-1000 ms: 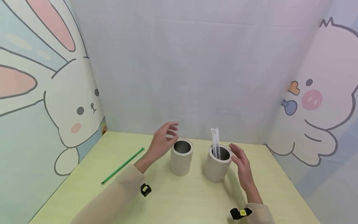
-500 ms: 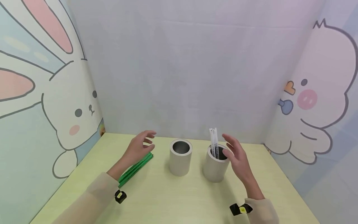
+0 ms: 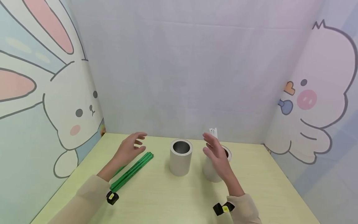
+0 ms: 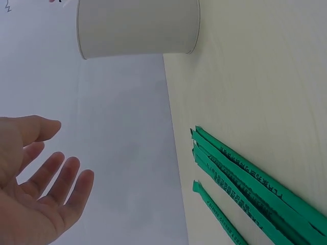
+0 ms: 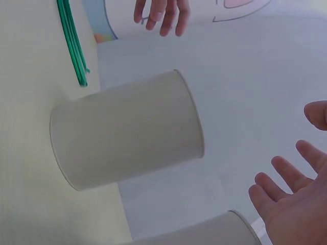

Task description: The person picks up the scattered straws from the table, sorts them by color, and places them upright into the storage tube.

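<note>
My left hand (image 3: pixel 130 147) hovers above the far end of a small bundle of green wrapped straws (image 3: pixel 133 171), its fingers loosely bent around nothing. One green straw (image 4: pixel 217 213) lies a little apart from the bundle in the left wrist view. A whitish cylindrical cup (image 3: pixel 180 165) stands upright between the hands; its visible inside looks dark and holds nothing. In front of a second such cup (image 3: pixel 209 173) my right hand (image 3: pixel 219 157) is raised, with relaxed fingers and nothing in its grasp. Thin white wrapped straws (image 3: pixel 213 133) stick up from that cup, partly hidden by the hand.
A pale yellow table (image 3: pixel 167 202) carries everything. Behind it hangs a grey-white cloth (image 3: pixel 181 77). Side walls show a printed rabbit (image 3: pixel 75 102) on the left and a printed chick (image 3: pixel 321 93) on the right.
My left hand has moved left from the middle cup to the green straws, uncovering more of the bundle. My right hand has shifted left from the right cup's side to in front of it.
</note>
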